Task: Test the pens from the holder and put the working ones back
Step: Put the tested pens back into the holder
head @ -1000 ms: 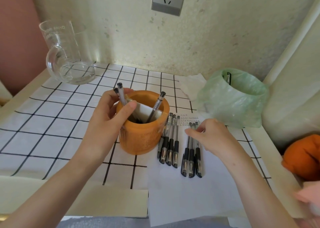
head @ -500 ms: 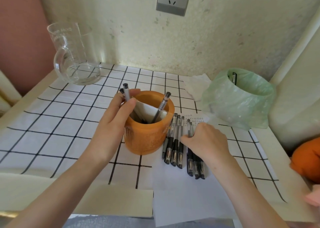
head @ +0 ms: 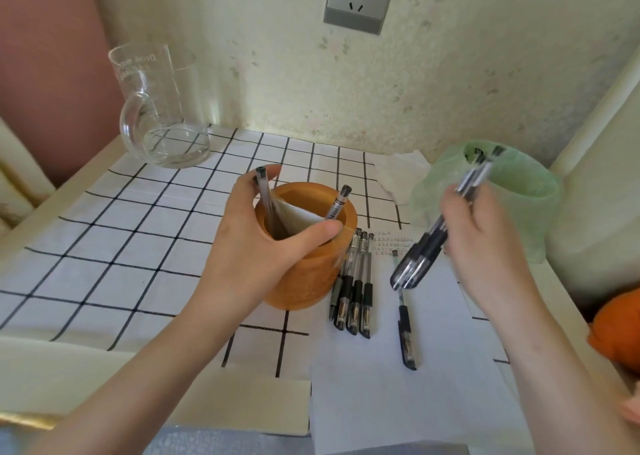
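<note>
one loose pen (head: 406, 326) on the paper (head: 398, 402) by the bench's front edge, row of pens (head: 353, 292) just beside the orange holder (head: 304, 281), my left hand (head: 256, 246) wrapped round that holder mid-bench, my right hand (head: 481, 243) clutching a bundle of pens (head: 433, 240) up off the paper, glass jug (head: 159, 108) back left corner

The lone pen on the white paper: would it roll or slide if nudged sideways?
Probably rolls: the lone pen has a slim round barrel and lies flat on smooth white paper. Likely light and stiff: it is thin and lies straight. Nothing beside it would check a roll.
</note>
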